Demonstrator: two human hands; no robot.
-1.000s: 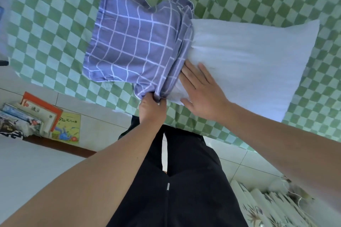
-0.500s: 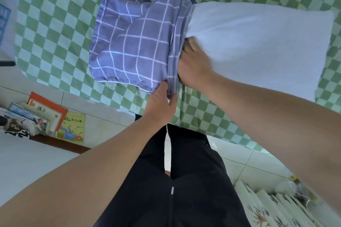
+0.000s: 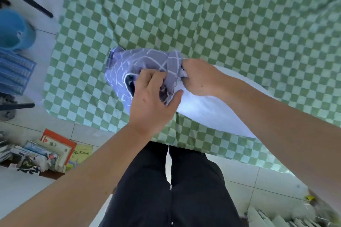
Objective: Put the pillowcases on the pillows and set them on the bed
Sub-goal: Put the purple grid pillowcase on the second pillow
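We wear black trousers (image 3: pixel 171 186) with a centre seam and a small light zip pull at the front. Both forearms are bare; no sleeves, watch or rings show on either hand.

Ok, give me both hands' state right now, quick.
Left hand: fingers curled, gripping the bunched pillowcase.
Right hand: gripping the pillowcase's edge at the white pillow.
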